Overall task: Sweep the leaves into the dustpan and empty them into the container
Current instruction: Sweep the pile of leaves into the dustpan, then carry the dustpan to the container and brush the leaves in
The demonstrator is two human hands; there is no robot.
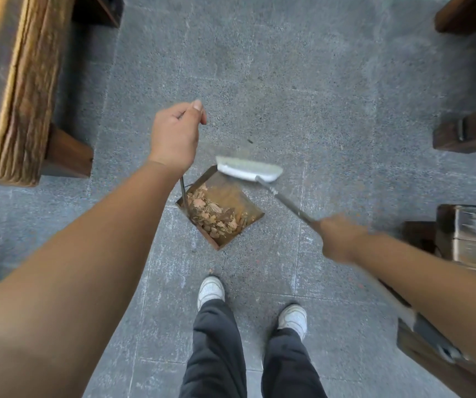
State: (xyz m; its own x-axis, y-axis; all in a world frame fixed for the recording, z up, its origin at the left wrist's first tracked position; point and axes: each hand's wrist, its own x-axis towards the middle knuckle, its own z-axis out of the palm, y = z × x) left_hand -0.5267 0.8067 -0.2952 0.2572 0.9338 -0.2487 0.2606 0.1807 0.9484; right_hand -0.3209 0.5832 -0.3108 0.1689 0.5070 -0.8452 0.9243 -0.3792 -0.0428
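On the grey stone-tile floor [302, 81], my brown metal dustpan [231, 196] holds dry brown leaves [216, 216] against its back wall. My left hand [175, 136] pinches its thin upright handle; my right hand [343, 239] clamps the white-headed broom [249, 169], which should stroke short and low over the pan's open edge.

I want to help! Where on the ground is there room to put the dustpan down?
Bare paving lies ahead of the broom head, between the wooden bench on the left and the benches on the right. It is crowded near the shoes and dustpan.
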